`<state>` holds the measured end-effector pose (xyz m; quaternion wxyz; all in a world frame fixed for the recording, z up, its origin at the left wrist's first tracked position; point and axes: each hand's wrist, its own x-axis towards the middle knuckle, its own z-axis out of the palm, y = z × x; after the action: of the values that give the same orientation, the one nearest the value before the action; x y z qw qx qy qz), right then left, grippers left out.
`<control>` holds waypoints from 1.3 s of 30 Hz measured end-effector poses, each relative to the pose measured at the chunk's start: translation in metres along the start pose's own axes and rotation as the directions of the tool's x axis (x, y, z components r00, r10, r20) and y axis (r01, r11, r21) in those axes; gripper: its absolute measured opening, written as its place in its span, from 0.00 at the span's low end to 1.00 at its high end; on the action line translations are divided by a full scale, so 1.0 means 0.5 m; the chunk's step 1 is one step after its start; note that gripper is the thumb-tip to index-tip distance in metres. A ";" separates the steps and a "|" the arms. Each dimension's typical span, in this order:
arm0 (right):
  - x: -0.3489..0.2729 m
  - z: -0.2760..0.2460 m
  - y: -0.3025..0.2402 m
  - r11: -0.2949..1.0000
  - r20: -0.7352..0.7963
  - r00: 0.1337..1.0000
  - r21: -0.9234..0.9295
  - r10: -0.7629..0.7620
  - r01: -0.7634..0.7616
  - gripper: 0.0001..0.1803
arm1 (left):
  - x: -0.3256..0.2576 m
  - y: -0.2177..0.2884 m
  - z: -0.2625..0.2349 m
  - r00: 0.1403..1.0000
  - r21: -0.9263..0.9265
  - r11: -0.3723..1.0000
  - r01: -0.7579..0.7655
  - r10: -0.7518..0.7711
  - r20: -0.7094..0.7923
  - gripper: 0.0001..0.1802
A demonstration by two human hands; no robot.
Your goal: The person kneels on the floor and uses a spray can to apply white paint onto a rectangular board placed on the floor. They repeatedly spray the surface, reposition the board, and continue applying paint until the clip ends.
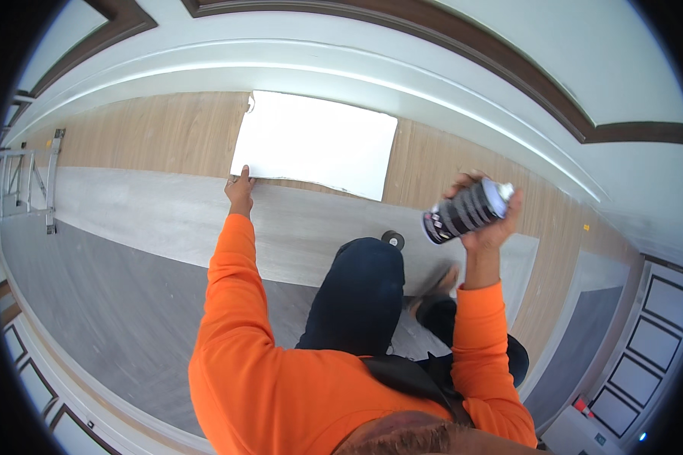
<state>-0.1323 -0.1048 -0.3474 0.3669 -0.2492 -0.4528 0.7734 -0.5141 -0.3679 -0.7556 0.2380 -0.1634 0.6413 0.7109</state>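
Note:
A white rectangular sheet of board (315, 142) lies on the wood-look floor beside the wall, its near edge slightly ragged. My left hand (240, 189) grips its near left corner, thumb on top and fingers at the edge. In my right hand (494, 236) is a dark spray can (465, 211) with a pale top and white nozzle. The can is held tilted above the floor, to the right of the board, its top toward the upper right. Some of the right fingers are hidden behind it.
A small black round thing (392, 240) rests on the grey floor strip (167, 199) by my knee (360, 280). At far left stands a metal ladder (34, 182). The white wall (341, 61) with brown moulding (448, 42) runs along the far side.

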 end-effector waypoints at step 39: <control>0.379 0.317 0.518 0.469 -0.032 0.878 -0.854 -0.478 0.224 0.23 | -0.069 0.140 -0.186 0.917 0.895 0.212 0.392 -0.170 -0.361 0.84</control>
<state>-0.4495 -0.1196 -0.5126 0.4144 -0.3940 -0.7504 0.3316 -0.5305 -0.4690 -0.6904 0.3523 -0.1653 0.9151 0.1058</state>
